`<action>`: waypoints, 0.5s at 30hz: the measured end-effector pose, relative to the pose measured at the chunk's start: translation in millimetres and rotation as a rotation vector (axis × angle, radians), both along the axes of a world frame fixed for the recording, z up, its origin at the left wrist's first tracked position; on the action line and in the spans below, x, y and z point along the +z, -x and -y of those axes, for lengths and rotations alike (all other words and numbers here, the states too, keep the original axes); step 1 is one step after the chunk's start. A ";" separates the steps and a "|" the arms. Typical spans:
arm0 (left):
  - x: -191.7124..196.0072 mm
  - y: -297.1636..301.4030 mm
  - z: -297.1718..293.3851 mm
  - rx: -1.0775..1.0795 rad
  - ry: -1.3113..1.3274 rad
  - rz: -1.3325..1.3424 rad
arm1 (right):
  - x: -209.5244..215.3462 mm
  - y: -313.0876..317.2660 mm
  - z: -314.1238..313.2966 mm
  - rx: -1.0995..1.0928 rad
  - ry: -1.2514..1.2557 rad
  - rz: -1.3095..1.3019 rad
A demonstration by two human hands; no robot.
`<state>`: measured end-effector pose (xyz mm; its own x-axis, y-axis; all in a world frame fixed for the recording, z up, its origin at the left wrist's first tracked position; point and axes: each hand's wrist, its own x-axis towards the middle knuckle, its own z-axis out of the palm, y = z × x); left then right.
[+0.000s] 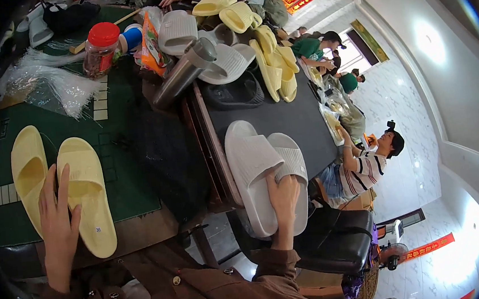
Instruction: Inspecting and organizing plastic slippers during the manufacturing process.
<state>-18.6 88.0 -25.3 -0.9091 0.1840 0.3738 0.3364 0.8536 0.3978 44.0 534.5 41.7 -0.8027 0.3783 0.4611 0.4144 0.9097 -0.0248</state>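
A pair of pale yellow slippers lies side by side on the green surface at the left, one yellow slipper [24, 140] partly behind the other yellow slipper [95, 207]. My left hand [56, 208] rests over the pair with its fingers stretched out and apart. At the front edge of the dark table, my right hand [284, 199] grips two light grey slippers. Its fingertips are hidden inside the openings under the straps. The left grey slipper [250, 160] overlaps the right grey slipper [288, 151], and both hang partly over the table's edge.
A steel flask [182, 77] leans between the green surface and the dark table [293, 116]. Behind it lie more grey slippers [232, 62], a black slipper [234, 93] and several yellow slippers [271, 61]. A red-lidded jar [100, 50] and clear plastic strands [46, 84] are at the far left; co-workers sit beyond.
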 end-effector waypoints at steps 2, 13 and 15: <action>6.7 -19.9 2.1 0.066 -0.036 0.031 | 0.4 -3.3 -1.8 -0.033 0.061 -0.059; -17.1 -24.4 13.1 0.172 0.235 0.145 | -7.5 -14.0 -27.1 0.116 0.750 -0.268; -25.5 -9.9 15.8 0.164 0.230 0.108 | 3.5 -17.1 -20.2 0.204 0.713 -0.244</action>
